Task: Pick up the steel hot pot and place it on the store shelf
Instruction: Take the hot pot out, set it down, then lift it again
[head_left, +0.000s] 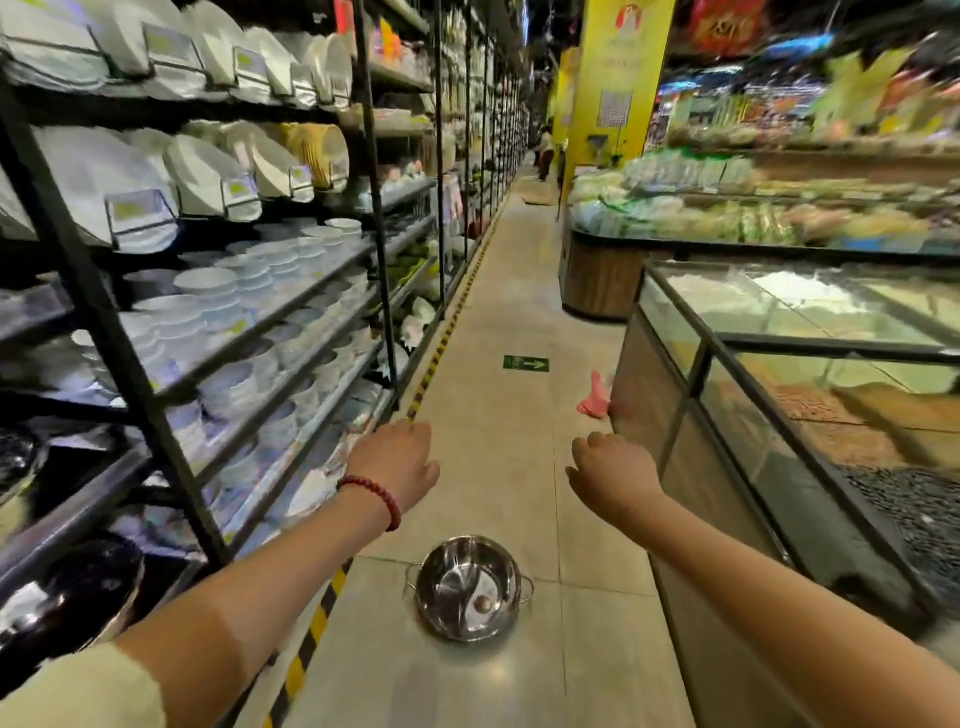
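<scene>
The steel hot pot (469, 588) stands on the tiled aisle floor, shiny, with a curved divider inside and a small handle on each side. Both my arms stretch forward above it. My left hand (396, 464), a red bead bracelet at its wrist, hangs palm down with fingers curled downward, holding nothing. My right hand (613, 472) hangs the same way, empty. Both hands are well above and beyond the pot, not touching it. The store shelf (130, 364), a black metal rack, runs along my left.
The rack holds stacks of white bowls (218, 312) and plates, with dark pots low down. A yellow-black striped line (436, 358) marks the floor along its foot. A glass-topped counter (779, 395) lines the right side. A pink object (595, 397) lies on the floor ahead.
</scene>
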